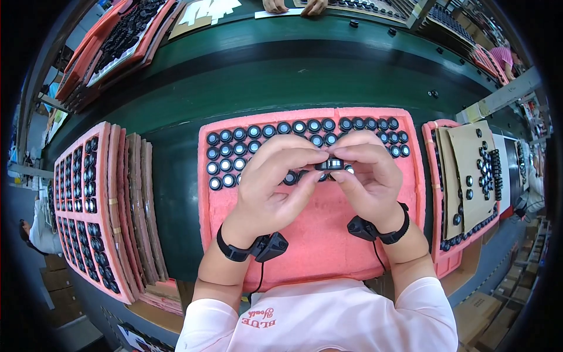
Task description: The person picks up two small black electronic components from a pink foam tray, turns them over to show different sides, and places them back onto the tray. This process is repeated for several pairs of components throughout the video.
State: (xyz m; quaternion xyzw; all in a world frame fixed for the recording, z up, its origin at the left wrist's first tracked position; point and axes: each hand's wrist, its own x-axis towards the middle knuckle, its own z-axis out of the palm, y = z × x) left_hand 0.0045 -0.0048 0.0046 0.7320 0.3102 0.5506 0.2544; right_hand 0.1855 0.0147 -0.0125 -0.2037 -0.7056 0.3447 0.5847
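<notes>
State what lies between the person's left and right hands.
In the head view, a small black part with pale patches lies between the left hand and the right hand, held by both.

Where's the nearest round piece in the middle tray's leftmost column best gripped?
Grip the round piece by its dark rim, probably from above and the near side: its pale face is up, neighbours behind and right, bare pink tray in front.

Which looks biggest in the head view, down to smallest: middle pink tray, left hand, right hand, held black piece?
1. Middle pink tray
2. Left hand and right hand: too alike to rank
3. Black piece
</notes>
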